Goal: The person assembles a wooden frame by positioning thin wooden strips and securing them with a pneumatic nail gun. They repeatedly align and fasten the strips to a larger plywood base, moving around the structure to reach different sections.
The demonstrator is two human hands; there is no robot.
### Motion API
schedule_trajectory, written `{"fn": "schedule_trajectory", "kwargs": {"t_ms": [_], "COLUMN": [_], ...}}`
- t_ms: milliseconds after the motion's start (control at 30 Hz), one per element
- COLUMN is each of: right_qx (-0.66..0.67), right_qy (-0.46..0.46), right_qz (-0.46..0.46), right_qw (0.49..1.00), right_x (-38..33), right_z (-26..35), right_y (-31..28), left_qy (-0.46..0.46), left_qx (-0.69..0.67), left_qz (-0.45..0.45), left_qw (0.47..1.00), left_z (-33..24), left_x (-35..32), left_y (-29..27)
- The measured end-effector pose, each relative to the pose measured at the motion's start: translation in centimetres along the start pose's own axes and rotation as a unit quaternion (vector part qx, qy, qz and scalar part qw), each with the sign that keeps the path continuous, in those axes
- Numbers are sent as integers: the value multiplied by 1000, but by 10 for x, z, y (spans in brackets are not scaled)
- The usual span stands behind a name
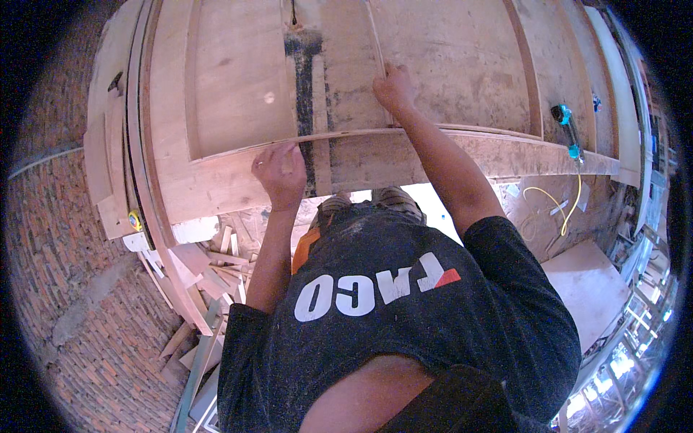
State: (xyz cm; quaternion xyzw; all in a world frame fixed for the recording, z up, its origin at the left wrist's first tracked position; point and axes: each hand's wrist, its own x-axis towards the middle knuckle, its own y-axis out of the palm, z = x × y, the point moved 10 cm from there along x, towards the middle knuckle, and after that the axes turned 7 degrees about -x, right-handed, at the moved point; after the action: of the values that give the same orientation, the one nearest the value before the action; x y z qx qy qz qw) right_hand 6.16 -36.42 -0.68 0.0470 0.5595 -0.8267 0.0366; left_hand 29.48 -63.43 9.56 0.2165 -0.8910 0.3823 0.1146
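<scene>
A large plywood panel (238, 79) with wooden strips lying across it stretches before me. My right hand (395, 89) is closed at a thin upright strip (377, 45) near the panel's middle. My left hand (280, 173) is lower and to the left, its fingers curled together at a long horizontal wooden strip (343, 134). The fingertips of both hands are partly hidden. Between the hands runs a dark painted band (304, 86) down the wood.
A teal and black power tool (567, 132) with a yellow cord (564, 216) lies on the panel's right side. A yellow tape measure (135, 221) sits at the left edge. Wood offcuts (229, 252) litter the floor beside a brick wall (58, 274).
</scene>
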Motion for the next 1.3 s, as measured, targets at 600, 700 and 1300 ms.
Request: {"fn": "schedule_trajectory", "kwargs": {"t_ms": [600, 700, 1300], "right_qx": [-26, -3, -52], "right_qy": [5, -8, 368], "right_qz": [47, 37, -255], "right_qw": [999, 999, 893], "right_x": [-14, -14, -130], "right_z": [-4, -3, -382], "right_y": [8, 12, -240], "left_qy": [52, 50, 73], "left_qx": [67, 103, 56], "left_qz": [-8, 2, 35], "left_qw": [996, 993, 995], "left_z": [-31, -26, -61], "left_x": [18, 20, 30], "left_y": [17, 18, 67]}}
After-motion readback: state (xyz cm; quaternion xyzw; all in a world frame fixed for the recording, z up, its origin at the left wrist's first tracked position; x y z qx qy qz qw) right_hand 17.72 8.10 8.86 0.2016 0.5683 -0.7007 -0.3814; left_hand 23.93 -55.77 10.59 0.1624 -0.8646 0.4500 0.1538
